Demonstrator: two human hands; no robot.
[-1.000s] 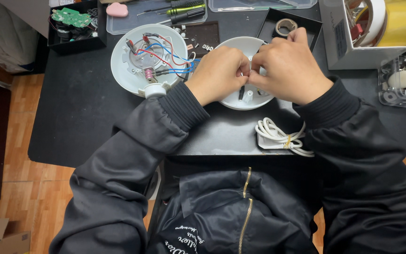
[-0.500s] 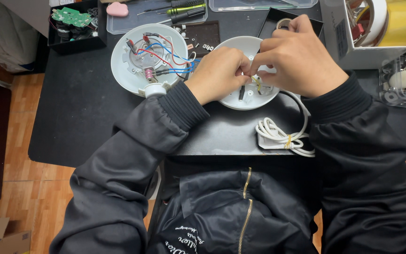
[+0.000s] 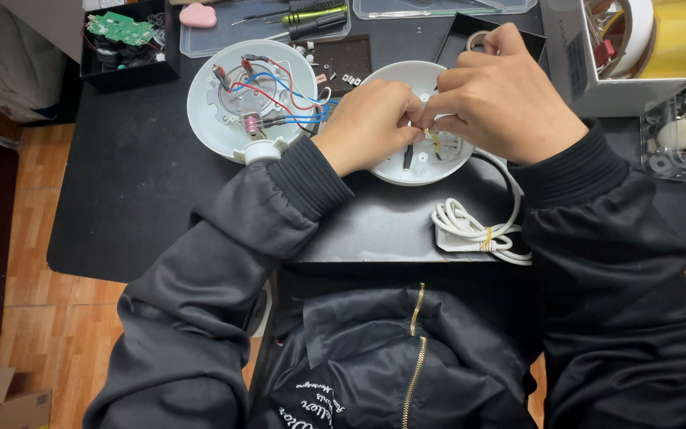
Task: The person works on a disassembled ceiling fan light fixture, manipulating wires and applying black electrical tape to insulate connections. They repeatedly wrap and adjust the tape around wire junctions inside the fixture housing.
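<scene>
The left hand point(image 3: 371, 123) and the right hand point(image 3: 502, 99) are close together over a white round shell point(image 3: 418, 167) that lies open on the black table point(image 3: 136, 199), a little to the right of the table's middle. The fingertips of both hands meet inside the shell and pinch something small there, near a thin yellow wire point(image 3: 433, 140); what exactly each hand grips I cannot tell, because the fingers hide it. A white cord point(image 3: 474, 230) goes out from the right side of the shell and lies in a bundle near the front edge of the table. Just beside the shell on the left is a second white round shell point(image 3: 252, 99), with red and blue wires inside. Behind it are screwdrivers point(image 3: 311, 20) in a clear tray, and at the far left corner a black box with a green circuit board point(image 3: 119, 28). At the far right stands a white box with a yellow tape roll point(image 3: 680, 36).
</scene>
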